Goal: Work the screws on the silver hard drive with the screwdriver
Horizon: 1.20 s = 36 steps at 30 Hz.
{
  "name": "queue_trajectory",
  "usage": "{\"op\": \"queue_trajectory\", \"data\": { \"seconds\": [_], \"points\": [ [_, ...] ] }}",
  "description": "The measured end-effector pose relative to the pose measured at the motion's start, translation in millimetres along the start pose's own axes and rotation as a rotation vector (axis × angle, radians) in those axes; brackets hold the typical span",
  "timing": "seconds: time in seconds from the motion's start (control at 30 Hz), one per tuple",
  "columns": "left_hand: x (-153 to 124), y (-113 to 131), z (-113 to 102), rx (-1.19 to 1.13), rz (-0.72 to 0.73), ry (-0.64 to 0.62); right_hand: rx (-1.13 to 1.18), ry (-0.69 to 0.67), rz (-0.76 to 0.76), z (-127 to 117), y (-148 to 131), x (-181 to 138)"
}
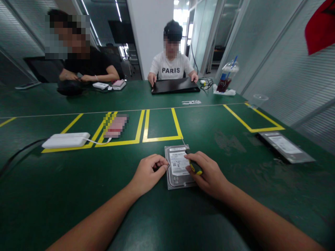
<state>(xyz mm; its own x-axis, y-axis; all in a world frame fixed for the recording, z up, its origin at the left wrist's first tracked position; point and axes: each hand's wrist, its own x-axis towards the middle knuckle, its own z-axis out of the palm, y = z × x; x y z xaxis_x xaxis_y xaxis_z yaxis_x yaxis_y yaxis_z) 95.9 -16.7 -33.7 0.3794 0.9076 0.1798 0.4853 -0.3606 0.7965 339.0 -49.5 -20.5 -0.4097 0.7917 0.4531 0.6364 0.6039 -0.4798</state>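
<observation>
A hard drive (pixel 178 167) with a white label lies flat on the green table, one long side toward each of my hands. My right hand (pixel 209 174) is closed around the black and yellow handle of a screwdriver (pixel 195 167), over the drive's right side. Its thin metal shaft points away from me, past the drive's far edge. At the drive's left edge is my left hand (pixel 150 170), thumb and forefinger pinched together. Whatever those fingertips hold, if anything, is too small to make out. My right hand covers the drive's near right corner.
Another drive-like device (pixel 285 146) lies at the right. Yellow tape (pixel 162 139) marks the table. At the left, a white power bank (pixel 66 140) is cabled to a phone (pixel 117 126). Across the table, one person (pixel 171 64) holds a black panel (pixel 175 85); another person (pixel 90 66) sits left.
</observation>
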Motion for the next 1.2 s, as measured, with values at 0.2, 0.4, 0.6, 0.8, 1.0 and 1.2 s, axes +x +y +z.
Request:
{"op": "queue_trajectory", "data": {
  "seconds": [0.2,0.4,0.6,0.8,1.0,1.2],
  "points": [
    [0.3,0.6,0.4,-0.002,-0.001,0.002,-0.007,0.046,-0.024,-5.0,-1.8,0.8],
    [-1.2,-0.7,1.6,0.008,-0.005,0.018,-0.01,0.097,-0.045,-7.1,-2.0,2.4],
    [-1.0,-3.9,2.7,0.006,0.001,0.013,0.005,0.181,-0.029,-7.6,-2.0,3.1],
    [-0.1,-3.3,3.0,0.004,0.004,0.011,0.042,0.239,0.027,-6.8,-1.2,3.4],
    [0.9,-2.0,2.7,0.006,0.005,0.007,0.066,0.237,0.101,-13.4,-11.4,4.9],
    [2.0,-1.5,3.3,0.015,0.008,0.009,0.127,0.362,0.293,-27.7,-32.4,16.1]
  ]
}}
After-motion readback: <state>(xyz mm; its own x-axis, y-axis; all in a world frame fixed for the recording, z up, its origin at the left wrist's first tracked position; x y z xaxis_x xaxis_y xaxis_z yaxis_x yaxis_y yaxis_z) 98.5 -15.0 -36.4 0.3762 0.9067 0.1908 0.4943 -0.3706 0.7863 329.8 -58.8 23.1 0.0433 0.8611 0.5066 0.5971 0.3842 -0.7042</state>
